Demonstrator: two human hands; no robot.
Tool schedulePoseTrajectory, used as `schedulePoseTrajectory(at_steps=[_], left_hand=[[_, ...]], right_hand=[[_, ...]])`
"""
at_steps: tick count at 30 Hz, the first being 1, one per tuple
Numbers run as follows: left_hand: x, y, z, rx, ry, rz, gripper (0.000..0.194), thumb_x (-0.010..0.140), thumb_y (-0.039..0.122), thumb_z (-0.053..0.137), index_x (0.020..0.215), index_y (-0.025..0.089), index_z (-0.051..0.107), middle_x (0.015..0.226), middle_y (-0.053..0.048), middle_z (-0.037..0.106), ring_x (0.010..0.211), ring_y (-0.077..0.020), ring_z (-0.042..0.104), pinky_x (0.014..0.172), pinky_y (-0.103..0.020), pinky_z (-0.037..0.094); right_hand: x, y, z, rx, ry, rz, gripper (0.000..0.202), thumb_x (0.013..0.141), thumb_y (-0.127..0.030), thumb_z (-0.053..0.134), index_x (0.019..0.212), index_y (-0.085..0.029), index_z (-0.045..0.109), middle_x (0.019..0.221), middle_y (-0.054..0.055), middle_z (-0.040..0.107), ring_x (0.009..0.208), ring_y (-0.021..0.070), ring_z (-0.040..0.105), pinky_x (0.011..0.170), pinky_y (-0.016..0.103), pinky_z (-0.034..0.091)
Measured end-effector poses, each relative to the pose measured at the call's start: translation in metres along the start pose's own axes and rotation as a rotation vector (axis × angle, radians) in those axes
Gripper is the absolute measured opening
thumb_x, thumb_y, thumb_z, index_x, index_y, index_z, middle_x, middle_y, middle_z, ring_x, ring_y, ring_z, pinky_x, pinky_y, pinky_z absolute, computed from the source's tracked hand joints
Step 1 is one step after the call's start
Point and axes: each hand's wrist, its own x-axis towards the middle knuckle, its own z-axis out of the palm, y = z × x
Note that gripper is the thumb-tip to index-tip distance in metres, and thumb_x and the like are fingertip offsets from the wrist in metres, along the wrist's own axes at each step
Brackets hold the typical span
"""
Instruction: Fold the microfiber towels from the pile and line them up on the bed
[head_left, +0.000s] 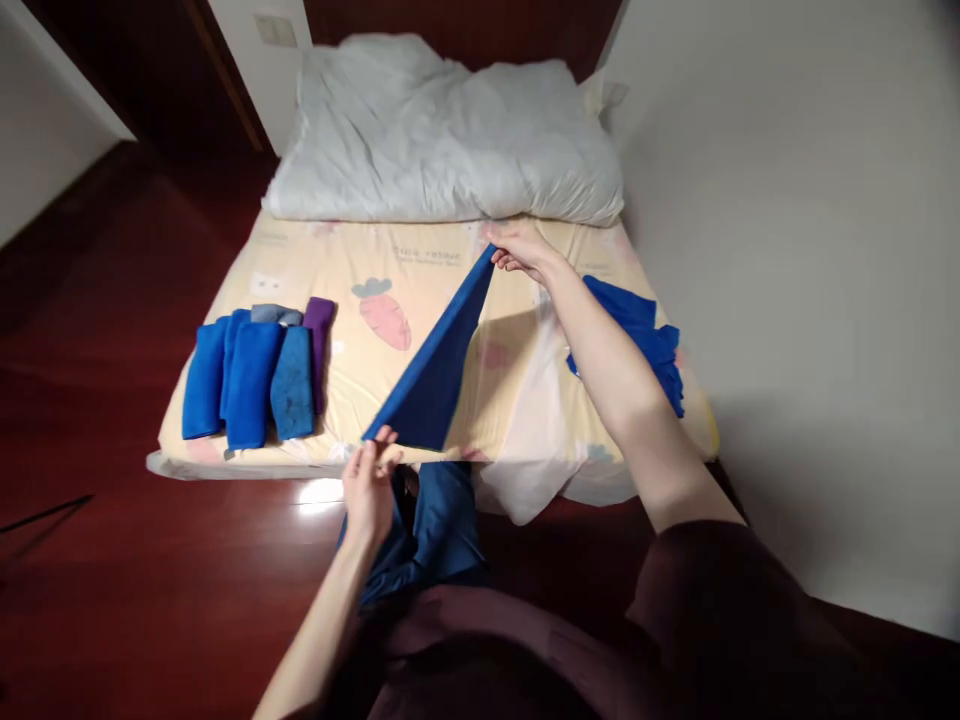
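Between my two hands a blue cloth (439,385) is stretched on a slant above the bed, its loose part hanging down in a point. My left hand (370,485) pinches the near corner by the bed's front edge. Farther off, my right hand (521,250) grips the opposite corner, fingers closed on it. To the left lie several folded cloths (251,385), mostly blue, with a grey one (270,314) and a purple one (320,345) among them. Partly behind my right forearm is a loose heap of blue cloth (626,305).
The bed (300,262) has a pale yellow sheet with a carrot print. A bulky white quilt (450,140) lies across its far end. A plain wall (795,250) rises close along the right side. Dark red flooring (135,560) runs along the left and front.
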Motion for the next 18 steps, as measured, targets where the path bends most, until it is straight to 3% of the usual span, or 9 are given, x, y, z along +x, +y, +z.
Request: schedulePoseTrajectory(at_steps=[3, 6, 10, 14, 18], left_hand=[[0.013, 0.057, -0.002, 0.049, -0.030, 0.192, 0.039, 0.069, 0.047, 0.089, 0.088, 0.020, 0.068, 0.106, -0.008, 0.076, 0.093, -0.0177, 0.072, 0.075, -0.025, 0.055], [0.027, 0.108, -0.004, 0.132, -0.067, 0.300, 0.039, 0.071, 0.048, 0.087, 0.087, 0.019, 0.066, 0.093, -0.005, 0.073, 0.081, -0.0143, 0.069, 0.069, -0.023, 0.055], [0.038, 0.165, 0.002, 0.168, -0.119, 0.402, 0.034, 0.073, 0.043, 0.086, 0.082, 0.018, 0.065, 0.084, -0.002, 0.068, 0.075, -0.0120, 0.066, 0.066, -0.020, 0.054], [0.039, 0.208, 0.028, 0.119, -0.161, 0.448, 0.028, 0.070, 0.033, 0.089, 0.081, 0.017, 0.069, 0.080, -0.001, 0.065, 0.071, -0.0085, 0.062, 0.064, -0.017, 0.052], [0.043, 0.230, 0.057, 0.139, -0.201, 0.423, 0.027, 0.069, 0.028, 0.090, 0.082, 0.016, 0.070, 0.076, -0.001, 0.064, 0.066, -0.0076, 0.059, 0.061, -0.016, 0.051]], right_hand=[[-0.064, -0.025, -0.008, 0.060, 0.018, -0.090, 0.037, 0.086, -0.050, 0.080, 0.085, -0.018, 0.060, 0.061, -0.002, 0.066, 0.054, 0.0076, 0.064, 0.049, 0.012, 0.047], [-0.125, -0.037, -0.014, 0.093, 0.008, -0.169, 0.038, 0.084, -0.050, 0.081, 0.083, -0.018, 0.062, 0.070, 0.000, 0.070, 0.063, 0.0085, 0.068, 0.055, 0.013, 0.049], [-0.186, -0.038, -0.030, 0.066, 0.041, -0.217, 0.041, 0.078, -0.049, 0.086, 0.074, -0.016, 0.064, 0.065, 0.001, 0.066, 0.053, 0.0062, 0.058, 0.045, 0.013, 0.040], [-0.224, -0.031, -0.046, 0.059, 0.115, -0.221, 0.045, 0.077, -0.050, 0.087, 0.065, -0.016, 0.061, 0.056, -0.002, 0.055, 0.043, 0.0023, 0.037, 0.036, 0.013, 0.023], [-0.250, -0.030, -0.051, 0.121, 0.210, -0.201, 0.038, 0.078, -0.047, 0.087, 0.070, -0.016, 0.066, 0.050, -0.007, 0.046, 0.041, 0.0021, 0.033, 0.036, 0.013, 0.024]])
